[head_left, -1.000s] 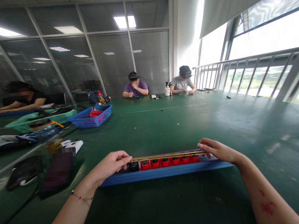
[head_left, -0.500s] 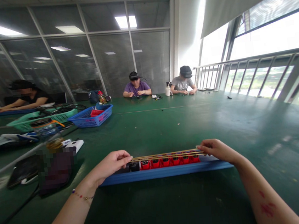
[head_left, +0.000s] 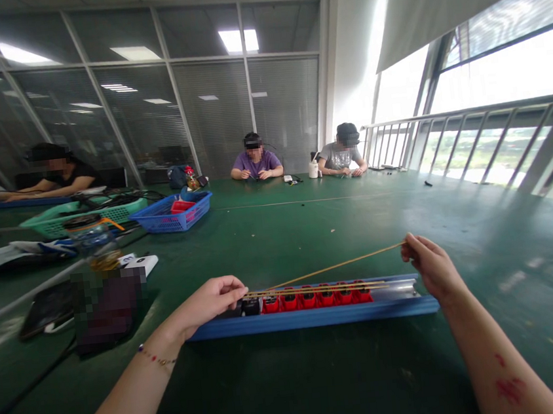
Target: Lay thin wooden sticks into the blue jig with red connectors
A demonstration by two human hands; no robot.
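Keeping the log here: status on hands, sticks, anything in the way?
Right hand holding raised, slanted stick. Left hand pinching left ends of other sticks over blue tray. Blue basket sits beyond, untouched.

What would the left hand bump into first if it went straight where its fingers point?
Following the thin tan strips it seems to pinch, the left hand would probably meet the nearest red piece in the blue tray first. Height is unclear here, so it might pass just above.
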